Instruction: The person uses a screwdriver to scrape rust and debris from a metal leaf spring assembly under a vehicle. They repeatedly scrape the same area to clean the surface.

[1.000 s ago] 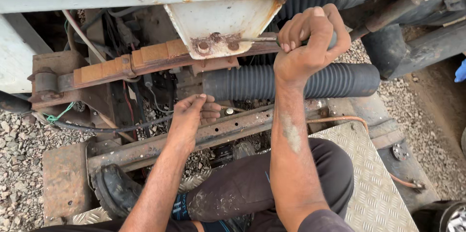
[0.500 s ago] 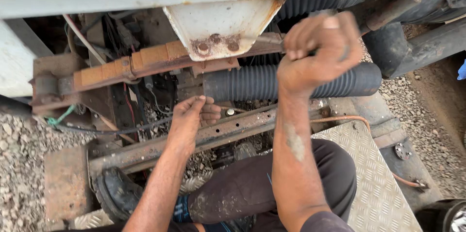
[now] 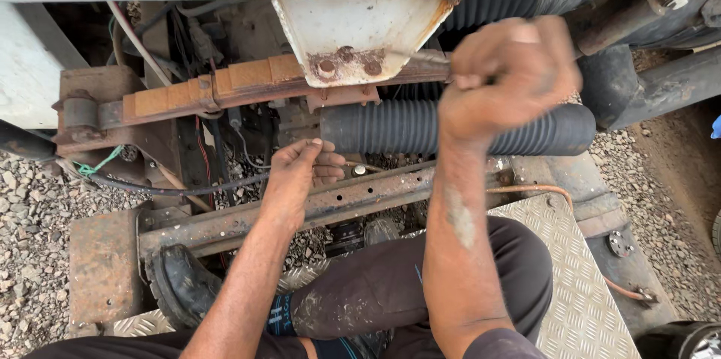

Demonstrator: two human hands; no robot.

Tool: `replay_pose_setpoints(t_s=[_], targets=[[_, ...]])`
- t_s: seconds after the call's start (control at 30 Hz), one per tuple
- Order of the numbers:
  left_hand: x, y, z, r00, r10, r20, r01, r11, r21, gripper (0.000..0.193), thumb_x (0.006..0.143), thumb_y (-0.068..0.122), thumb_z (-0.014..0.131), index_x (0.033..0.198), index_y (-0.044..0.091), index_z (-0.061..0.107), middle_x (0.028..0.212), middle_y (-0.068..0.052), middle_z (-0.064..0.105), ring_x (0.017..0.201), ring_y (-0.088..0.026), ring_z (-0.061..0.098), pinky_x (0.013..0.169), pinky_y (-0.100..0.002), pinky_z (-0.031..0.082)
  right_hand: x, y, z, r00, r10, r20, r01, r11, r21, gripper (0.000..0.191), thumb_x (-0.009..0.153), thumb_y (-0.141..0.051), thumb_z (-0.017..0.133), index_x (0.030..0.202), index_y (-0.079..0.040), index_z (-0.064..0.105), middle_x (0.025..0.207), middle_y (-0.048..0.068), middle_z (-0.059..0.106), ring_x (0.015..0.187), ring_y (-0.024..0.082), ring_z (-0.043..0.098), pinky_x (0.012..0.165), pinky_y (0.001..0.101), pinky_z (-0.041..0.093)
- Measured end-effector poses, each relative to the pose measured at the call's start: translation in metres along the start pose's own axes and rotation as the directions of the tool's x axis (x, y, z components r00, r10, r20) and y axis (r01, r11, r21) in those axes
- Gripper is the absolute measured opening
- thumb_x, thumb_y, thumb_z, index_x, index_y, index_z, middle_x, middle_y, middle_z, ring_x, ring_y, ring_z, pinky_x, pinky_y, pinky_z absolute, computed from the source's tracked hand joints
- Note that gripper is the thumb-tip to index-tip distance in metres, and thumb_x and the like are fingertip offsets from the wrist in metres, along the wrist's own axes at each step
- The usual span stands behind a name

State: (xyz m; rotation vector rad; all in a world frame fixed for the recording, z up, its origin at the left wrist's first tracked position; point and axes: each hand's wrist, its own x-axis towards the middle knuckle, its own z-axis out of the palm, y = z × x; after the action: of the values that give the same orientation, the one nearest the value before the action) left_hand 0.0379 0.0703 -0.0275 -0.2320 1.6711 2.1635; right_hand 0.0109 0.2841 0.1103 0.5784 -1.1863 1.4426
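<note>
The right hand (image 3: 511,77) is blurred, its grip closed in a fist around the right end of a rusty bar (image 3: 248,88) that runs leftward under a white bracket (image 3: 353,28). The left hand (image 3: 300,171) rests with fingers curled, pinching something small at a drilled steel rail (image 3: 360,197), near the black ribbed hose (image 3: 390,126).

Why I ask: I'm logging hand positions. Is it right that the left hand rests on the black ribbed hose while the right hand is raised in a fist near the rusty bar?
Not quite. The head view shows the left hand resting on the rusty perforated rail, below the black ribbed hose. The right hand is indeed raised in a fist near the rusty bar.
</note>
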Motion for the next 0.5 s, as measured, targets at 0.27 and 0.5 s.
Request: replay_pose_setpoints(t_s=[0.27, 0.5], targets=[[0.002, -0.004, -0.001, 0.999, 0.028, 0.028, -0.028, 1.000, -0.010, 0.028, 0.107, 0.020, 0.050, 0.104, -0.001, 0.069, 0.088, -0.013, 0.077, 0.073, -0.019, 0.072, 0.068, -0.034, 0.060, 0.003, 0.008, -0.002, 0.998, 0.056, -0.033, -0.053, 0.995, 0.084, 0.033, 0.100, -0.011, 0.048, 0.068, -0.007, 0.039, 0.054, 0.004, 0.033, 0.038, 0.010, 0.030, 0.031, 0.0311, 0.027], [0.003, -0.006, 0.000, 1.000, 0.009, 0.014, -0.009, 1.000, 0.006, 0.028, 0.106, 0.021, 0.051, 0.104, 0.000, 0.070, 0.087, -0.012, 0.077, 0.074, -0.018, 0.072, 0.068, -0.033, 0.060, -0.003, 0.009, -0.001, 0.990, 0.133, -0.048, -0.128, 0.988, 0.084, 0.034, 0.103, -0.011, 0.048, 0.071, -0.007, 0.037, 0.055, 0.003, 0.032, 0.038, 0.008, 0.028, 0.032, 0.0304, 0.025]])
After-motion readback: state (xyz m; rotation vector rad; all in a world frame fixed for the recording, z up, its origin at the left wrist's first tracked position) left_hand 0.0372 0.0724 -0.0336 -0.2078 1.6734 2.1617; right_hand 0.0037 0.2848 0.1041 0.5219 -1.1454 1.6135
